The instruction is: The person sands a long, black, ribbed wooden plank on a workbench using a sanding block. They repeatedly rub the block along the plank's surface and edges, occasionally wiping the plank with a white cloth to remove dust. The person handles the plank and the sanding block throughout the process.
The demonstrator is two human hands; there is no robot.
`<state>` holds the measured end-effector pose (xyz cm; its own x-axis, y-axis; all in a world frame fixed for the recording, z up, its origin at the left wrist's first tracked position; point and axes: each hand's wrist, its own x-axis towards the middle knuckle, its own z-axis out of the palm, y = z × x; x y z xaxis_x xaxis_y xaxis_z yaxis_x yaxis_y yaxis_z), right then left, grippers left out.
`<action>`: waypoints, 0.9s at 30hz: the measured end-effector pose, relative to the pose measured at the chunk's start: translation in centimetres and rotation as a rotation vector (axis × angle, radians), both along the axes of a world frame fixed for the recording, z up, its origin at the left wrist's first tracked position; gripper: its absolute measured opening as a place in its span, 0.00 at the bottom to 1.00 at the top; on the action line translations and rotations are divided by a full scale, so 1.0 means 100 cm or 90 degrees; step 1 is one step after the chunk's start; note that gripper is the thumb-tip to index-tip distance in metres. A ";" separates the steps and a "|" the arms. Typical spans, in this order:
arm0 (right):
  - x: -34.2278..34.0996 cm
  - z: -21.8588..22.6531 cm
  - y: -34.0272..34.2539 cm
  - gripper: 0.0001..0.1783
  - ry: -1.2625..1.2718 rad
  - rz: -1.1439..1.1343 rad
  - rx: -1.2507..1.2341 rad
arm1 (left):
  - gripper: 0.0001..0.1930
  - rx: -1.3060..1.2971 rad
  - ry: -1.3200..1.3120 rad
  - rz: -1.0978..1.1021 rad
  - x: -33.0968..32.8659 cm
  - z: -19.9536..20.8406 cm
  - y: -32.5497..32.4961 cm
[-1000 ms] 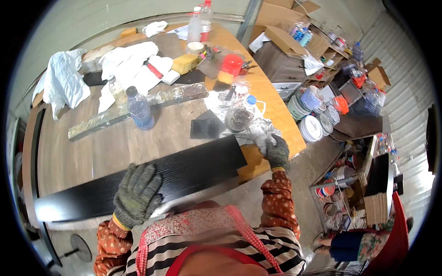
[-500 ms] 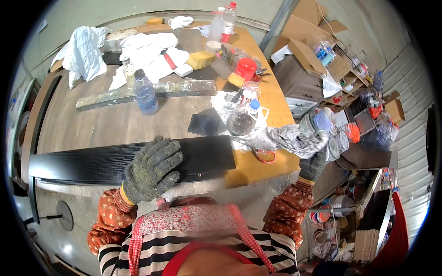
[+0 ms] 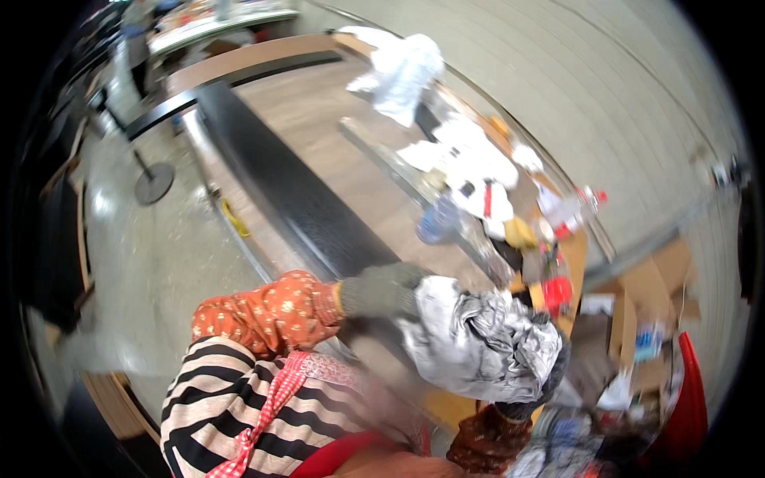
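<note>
A crumpled white rag (image 3: pixel 482 342) with grey-black stains is stretched between my two gloved hands, above the near end of the worktable. My left hand (image 3: pixel 381 291), in a dark grey knit glove, grips its left edge; the fingertips are partly hidden in the folds. At the rag's right side my right hand (image 3: pixel 550 381) holds it, mostly covered by the cloth. A long black wood-grain board (image 3: pixel 291 179) lies along the table's near edge, running away from my left hand.
On the table (image 3: pixel 299 103) stand a blurred water bottle (image 3: pixel 437 221), white cloths (image 3: pixel 470 159), a yellow sponge (image 3: pixel 520 233) and a red-lidded container (image 3: pixel 556 293). Cardboard boxes (image 3: pixel 657 275) are at the right. A round-based stand (image 3: pixel 154 183) is on the floor at left.
My view has swung to the left. My left hand has come off the black board and taken hold of the rag, which my right hand has brought in from the table's right side.
</note>
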<state>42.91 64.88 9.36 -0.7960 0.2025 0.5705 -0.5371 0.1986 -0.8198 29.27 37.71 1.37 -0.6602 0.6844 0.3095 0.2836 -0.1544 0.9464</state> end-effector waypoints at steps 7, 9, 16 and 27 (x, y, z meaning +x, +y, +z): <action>-0.067 -0.018 -0.084 0.20 -0.112 0.332 0.451 | 0.18 0.192 0.032 0.465 0.046 -0.098 -0.102; -0.082 -0.023 -0.118 0.14 0.052 0.377 0.547 | 0.16 0.597 -0.327 0.238 0.077 -0.073 -0.102; -0.135 -0.034 -0.192 0.22 0.149 0.587 0.804 | 0.33 0.491 -0.344 0.607 0.107 0.018 -0.128; -0.264 -0.128 -0.222 0.23 -0.075 0.419 0.599 | 0.37 -0.300 0.444 0.529 -0.058 -0.032 -0.149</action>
